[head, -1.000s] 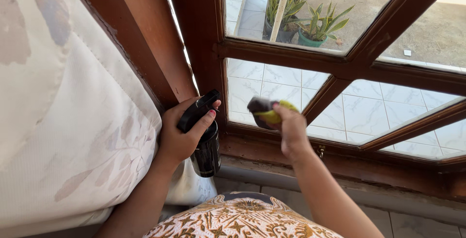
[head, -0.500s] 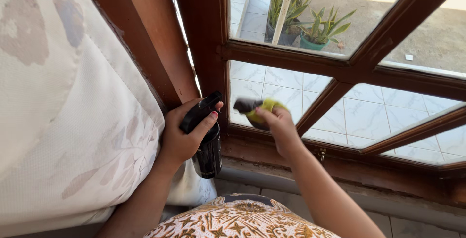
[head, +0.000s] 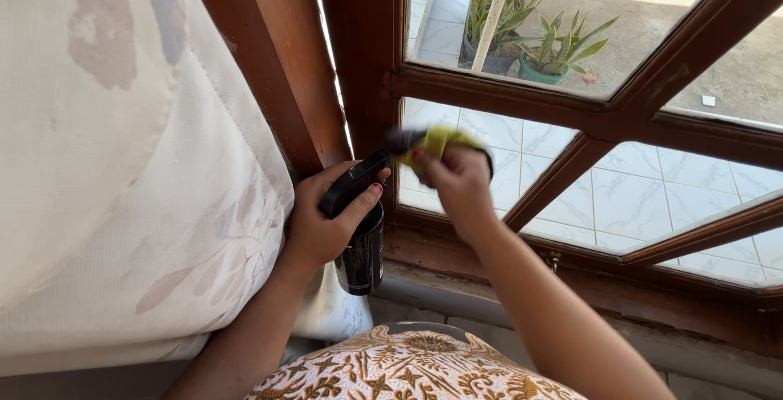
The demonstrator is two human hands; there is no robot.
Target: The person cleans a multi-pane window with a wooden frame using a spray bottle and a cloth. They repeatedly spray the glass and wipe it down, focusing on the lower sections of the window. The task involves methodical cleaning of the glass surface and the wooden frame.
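Indoors, at a brown wooden window frame [head: 371,57], a person's left hand [head: 322,220] is wrapped tight around a black spray bottle [head: 360,233], one finger lying over its trigger, just beside the frame's upright post. The right hand [head: 458,184] is clenched on a yellow-green cleaning cloth [head: 436,141], pressed to the lower-left glass pane [head: 489,159] right of that post. A pale floral curtain [head: 122,172] hangs left of the frame. Judging by the spray head's closeness to the cloth hand, a stray squeeze could wet the wood or the curtain rather than the glass.

A home — wooden window [head: 522,98], floral curtain [head: 122,163]
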